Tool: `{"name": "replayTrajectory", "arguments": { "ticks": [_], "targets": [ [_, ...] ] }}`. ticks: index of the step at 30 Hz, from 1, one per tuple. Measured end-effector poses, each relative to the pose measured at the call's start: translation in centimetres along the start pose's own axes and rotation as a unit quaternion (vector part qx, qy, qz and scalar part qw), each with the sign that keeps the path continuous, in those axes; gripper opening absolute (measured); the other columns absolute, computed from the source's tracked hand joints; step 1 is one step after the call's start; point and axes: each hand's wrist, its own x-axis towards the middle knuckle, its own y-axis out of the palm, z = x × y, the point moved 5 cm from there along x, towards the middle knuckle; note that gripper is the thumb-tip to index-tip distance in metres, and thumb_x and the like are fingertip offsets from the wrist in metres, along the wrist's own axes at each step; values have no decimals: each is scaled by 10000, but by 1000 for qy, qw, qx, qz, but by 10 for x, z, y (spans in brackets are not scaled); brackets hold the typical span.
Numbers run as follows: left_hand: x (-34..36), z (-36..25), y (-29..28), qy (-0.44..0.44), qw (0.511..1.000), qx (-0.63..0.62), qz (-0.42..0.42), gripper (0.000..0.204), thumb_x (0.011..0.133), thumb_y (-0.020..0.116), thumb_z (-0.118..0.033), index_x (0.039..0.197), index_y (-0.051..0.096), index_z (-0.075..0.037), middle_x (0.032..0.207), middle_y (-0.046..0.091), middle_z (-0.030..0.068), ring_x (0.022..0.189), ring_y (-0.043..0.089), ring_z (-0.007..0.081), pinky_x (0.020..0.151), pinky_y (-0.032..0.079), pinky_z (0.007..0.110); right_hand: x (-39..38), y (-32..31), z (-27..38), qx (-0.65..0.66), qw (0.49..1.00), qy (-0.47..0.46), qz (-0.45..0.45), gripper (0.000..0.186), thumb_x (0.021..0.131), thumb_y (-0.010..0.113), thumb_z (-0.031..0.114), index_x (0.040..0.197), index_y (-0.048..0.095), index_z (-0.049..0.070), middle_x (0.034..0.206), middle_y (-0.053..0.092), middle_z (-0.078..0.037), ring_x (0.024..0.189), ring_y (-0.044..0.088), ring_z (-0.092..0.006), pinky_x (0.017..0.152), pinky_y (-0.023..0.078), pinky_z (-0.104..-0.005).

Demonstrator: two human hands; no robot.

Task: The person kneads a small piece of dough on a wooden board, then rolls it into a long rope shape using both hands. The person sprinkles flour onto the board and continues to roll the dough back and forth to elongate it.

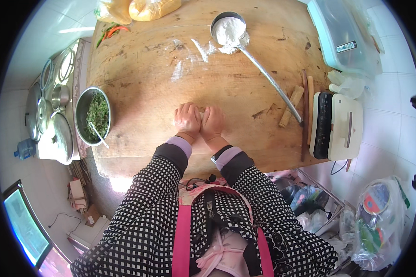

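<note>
Wooden table (pixel 143 69), seen from above

A ladle (pixel 228 15) of flour (pixel 229 30) lies far back; left hand (pixel 187 119) and right hand (pixel 212 122) meet nearer, fingers curled, grip impossible to tell; between them, mostly hidden, a pale lump (pixel 201 114); it might stick, the wood there looking unfloured.

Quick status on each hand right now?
Left hand: curled over a pale lump, perhaps dough; whether it grips cannot be told.
Right hand: curled beside it; grip hidden too.
</note>
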Motion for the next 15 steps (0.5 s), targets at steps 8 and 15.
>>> {"name": "replayTrajectory", "arguments": {
  "ticks": [8,15],
  "targets": [
    [69,6,18,38,998,-8,47,139,860,518,-158,836,614,-60,948,625,113,936,560,313,815,419,433,70,14,-1,60,998,17,30,171,916,484,204,825,552,76,813,575,-124,783,540,-336,694,424,-451],
    [113,14,35,40,997,38,45,236,904,491,-242,1004,597,-57,1079,596,123,1066,512,314,890,386,447,116,33,-5,50,998,15,37,223,935,475,239,826,551,60,852,590,-143,798,556,-349,685,455,-469]
  ]
}}
